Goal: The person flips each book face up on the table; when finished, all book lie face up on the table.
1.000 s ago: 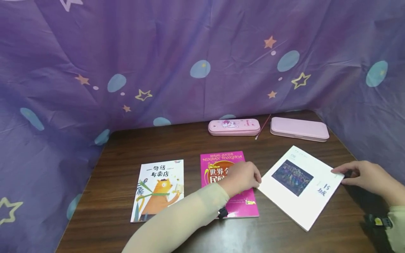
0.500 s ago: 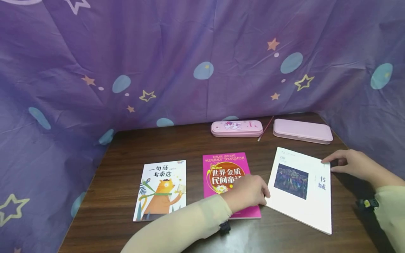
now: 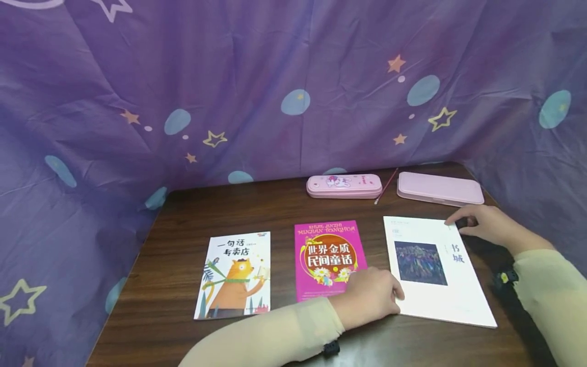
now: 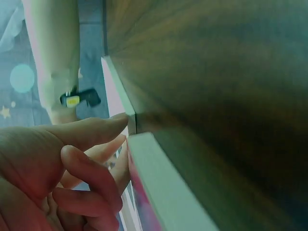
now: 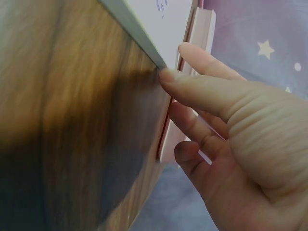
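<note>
purple starry cloth; dark wooden table

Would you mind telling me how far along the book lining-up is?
Looks done: orange book and pink book lie side by side. In hand: left hand and right hand touch the white book at opposite corners. Left: it sits slightly askew.

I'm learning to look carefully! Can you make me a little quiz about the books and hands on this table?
1. True or false: the white book lies to the right of the pink book.
2. Which corner of the white book does the right hand touch: A, far right, or B, near left?
3. Fill in: two pink ____ cases lie at the back of the table.

Key: 1 true. 2 A; the left hand is at the near left corner. 3 pencil.
</note>
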Available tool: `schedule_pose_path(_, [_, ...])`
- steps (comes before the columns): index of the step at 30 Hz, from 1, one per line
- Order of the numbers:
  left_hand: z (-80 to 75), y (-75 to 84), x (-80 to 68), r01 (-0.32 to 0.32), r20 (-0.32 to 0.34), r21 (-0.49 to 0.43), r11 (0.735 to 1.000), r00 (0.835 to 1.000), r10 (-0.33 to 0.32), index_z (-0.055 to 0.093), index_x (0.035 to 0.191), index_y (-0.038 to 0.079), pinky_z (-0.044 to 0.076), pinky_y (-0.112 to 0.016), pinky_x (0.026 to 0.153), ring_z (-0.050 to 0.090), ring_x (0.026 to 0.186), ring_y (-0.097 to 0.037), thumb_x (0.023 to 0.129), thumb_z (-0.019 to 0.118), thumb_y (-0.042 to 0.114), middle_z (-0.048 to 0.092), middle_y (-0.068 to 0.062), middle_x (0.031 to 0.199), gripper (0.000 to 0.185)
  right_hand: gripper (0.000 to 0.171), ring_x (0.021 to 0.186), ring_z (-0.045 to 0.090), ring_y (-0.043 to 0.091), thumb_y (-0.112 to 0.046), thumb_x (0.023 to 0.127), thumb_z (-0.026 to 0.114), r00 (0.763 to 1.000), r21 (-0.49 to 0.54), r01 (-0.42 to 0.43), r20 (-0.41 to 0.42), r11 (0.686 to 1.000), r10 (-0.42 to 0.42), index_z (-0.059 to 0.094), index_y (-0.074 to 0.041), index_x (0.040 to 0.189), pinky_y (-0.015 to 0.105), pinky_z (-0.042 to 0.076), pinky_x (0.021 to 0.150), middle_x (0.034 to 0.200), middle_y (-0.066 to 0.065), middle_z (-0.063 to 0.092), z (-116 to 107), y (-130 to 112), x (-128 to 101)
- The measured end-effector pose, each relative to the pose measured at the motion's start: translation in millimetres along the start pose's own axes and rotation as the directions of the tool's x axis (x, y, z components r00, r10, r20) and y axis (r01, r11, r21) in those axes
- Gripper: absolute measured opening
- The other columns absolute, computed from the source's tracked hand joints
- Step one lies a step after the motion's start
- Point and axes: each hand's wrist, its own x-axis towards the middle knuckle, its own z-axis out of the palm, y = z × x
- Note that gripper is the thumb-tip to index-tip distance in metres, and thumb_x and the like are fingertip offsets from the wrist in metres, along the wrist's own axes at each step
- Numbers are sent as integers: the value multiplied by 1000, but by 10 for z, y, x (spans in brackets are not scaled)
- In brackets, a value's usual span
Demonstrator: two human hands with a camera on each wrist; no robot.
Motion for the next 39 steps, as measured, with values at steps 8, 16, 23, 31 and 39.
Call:
schedule_pose_path(8, [76,93,-59,-61,-47,85,995,997,65,77,97,51,38,-20,57,59,74,9,78,84,49,64,34,73,20,35,77,52,19,11,77,80,995,-32,78,-57,996,-80,78,-8,107,32,44,64,103,13,73,101,-160,185])
schedule_pose_path(16, [95,126,-59,-57,-54,98,994,997,63,77,98,51,37,-22,58,58,72,7,78,84,53,66,33,75,21,33,79,56,23,12,80,76,996,-26,63,-62,998,-65,78,-8,106,37,47,67,108,18,73,118,-273,245])
schedule_pose_path(23, [122,146,-67,-58,-58,89,994,996,63,76,98,52,37,-21,59,57,73,8,78,83,54,65,34,73,21,34,82,55,26,12,80,77,999,-22,-12,-41,1000,12,78,-6,108,39,46,68,108,19,71,136,-301,214])
schedule_pose_path(31, [112,147,-30,-69,-75,78,995,994,74,77,99,48,37,-20,58,57,71,9,80,83,51,66,33,74,21,39,96,63,42,15,77,77,997,-28,-3,-82,1000,1,76,-2,111,62,51,83,116,27,70,147,-312,206])
schedule_pose_path(39, [29,34,-97,-75,-7,-42,996,997,75,77,108,42,33,-11,59,52,71,11,83,81,48,66,29,81,26,42,117,59,55,12,84,71,999,-80,-42,10,996,43,70,0,125,70,47,96,129,32,64,125,-494,179])
